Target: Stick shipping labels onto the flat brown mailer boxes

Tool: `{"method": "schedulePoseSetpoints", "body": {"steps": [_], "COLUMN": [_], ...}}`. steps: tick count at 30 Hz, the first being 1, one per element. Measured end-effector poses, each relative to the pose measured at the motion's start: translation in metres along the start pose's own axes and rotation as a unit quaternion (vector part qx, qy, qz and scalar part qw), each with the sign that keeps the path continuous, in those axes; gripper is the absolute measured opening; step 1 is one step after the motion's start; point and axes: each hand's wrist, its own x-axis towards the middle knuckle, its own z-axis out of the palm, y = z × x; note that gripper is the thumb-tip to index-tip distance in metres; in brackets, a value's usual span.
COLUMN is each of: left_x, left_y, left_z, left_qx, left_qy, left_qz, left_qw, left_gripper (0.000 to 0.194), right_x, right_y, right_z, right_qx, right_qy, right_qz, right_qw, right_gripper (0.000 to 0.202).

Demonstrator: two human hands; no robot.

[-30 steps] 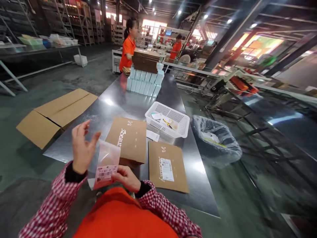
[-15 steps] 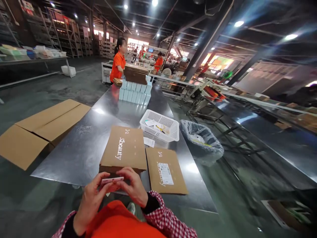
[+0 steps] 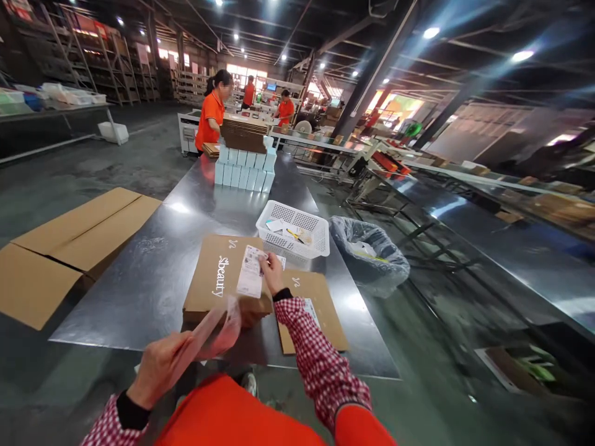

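Observation:
My right hand (image 3: pixel 273 272) pinches the upper right edge of a white printed label (image 3: pixel 251 272), which lies over the top box of a cardboard stack (image 3: pixel 204 279) with white lettering. Low on the left, my left hand (image 3: pixel 160 365) is closed on a pale, curling strip (image 3: pixel 204 334), blurred at its far end, in front of the stack. A second flat cardboard box (image 3: pixel 316 288) lies to the right, its own label partly hidden by my right sleeve.
A white perforated basket (image 3: pixel 318 238) holds papers and a yellow item. Beyond stand light blue boxes (image 3: pixel 244 176). A lined bin (image 3: pixel 372 260) is right of the metal table (image 3: pixel 134 297); an open carton (image 3: pixel 83 235) is left. A person (image 3: pixel 211 118) in orange stands at the far end.
My hands have moved apart: the right forward to the stack with a label, the left slightly down with the strip now stretched out. The view has shifted a little.

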Motion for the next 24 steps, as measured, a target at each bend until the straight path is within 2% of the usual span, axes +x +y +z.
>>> {"method": "schedulePoseSetpoints", "body": {"steps": [3, 5, 7, 9, 11, 13, 14, 15, 18, 20, 22, 24], "left_x": [0.002, 0.010, 0.020, 0.028, 0.030, 0.029, 0.029, 0.028, 0.030, 0.032, 0.032, 0.028], "left_y": [-0.010, -0.013, -0.016, -0.023, -0.031, -0.036, -0.037, -0.038, -0.035, -0.034, -0.036, -0.041], "left_z": [0.014, 0.028, 0.043, 0.058, 0.069, 0.074, 0.075, 0.074, 0.069, 0.064, 0.059, 0.055], "left_qx": [0.092, 0.107, 0.102, 0.106, 0.118, 0.126, 0.128, 0.128, 0.122, 0.108, 0.094, 0.094], "left_qy": [0.019, 0.022, 0.015, 0.003, -0.023, -0.063, -0.080, -0.091, -0.114, -0.130, -0.128, -0.103], "left_qz": [0.092, 0.126, 0.139, 0.127, 0.094, 0.068, 0.062, 0.059, 0.050, 0.044, 0.038, 0.021], "left_qw": [0.991, 0.986, 0.985, 0.986, 0.988, 0.988, 0.987, 0.986, 0.985, 0.985, 0.987, 0.990], "left_gripper": [0.024, 0.022, 0.020, 0.019, 0.019, 0.019, 0.019, 0.018, 0.019, 0.021, 0.023, 0.024], "right_x": [0.031, 0.036, 0.035, 0.032, 0.027, 0.018, 0.012, 0.007, 0.001, 0.012, 0.027, 0.035], "right_y": [0.016, 0.023, 0.025, 0.024, 0.022, 0.020, 0.021, 0.022, 0.030, 0.035, 0.039, 0.042], "right_z": [0.015, 0.031, 0.044, 0.051, 0.054, 0.059, 0.063, 0.068, 0.077, 0.068, 0.044, 0.014], "right_qx": [-0.154, -0.265, -0.333, -0.358, -0.385, -0.439, -0.463, -0.478, -0.464, -0.456, -0.430, -0.365], "right_qy": [-0.104, -0.153, -0.177, -0.188, -0.184, -0.159, -0.154, -0.162, -0.248, -0.253, -0.160, -0.057], "right_qz": [0.004, 0.000, -0.005, -0.011, -0.020, -0.041, -0.060, -0.088, -0.155, -0.109, 0.019, 0.139], "right_qw": [0.983, 0.952, 0.926, 0.915, 0.904, 0.883, 0.871, 0.859, 0.836, 0.846, 0.888, 0.919], "right_gripper": [0.025, 0.033, 0.041, 0.049, 0.067, 0.085, 0.087, 0.084, 0.063, 0.057, 0.055, 0.052]}}
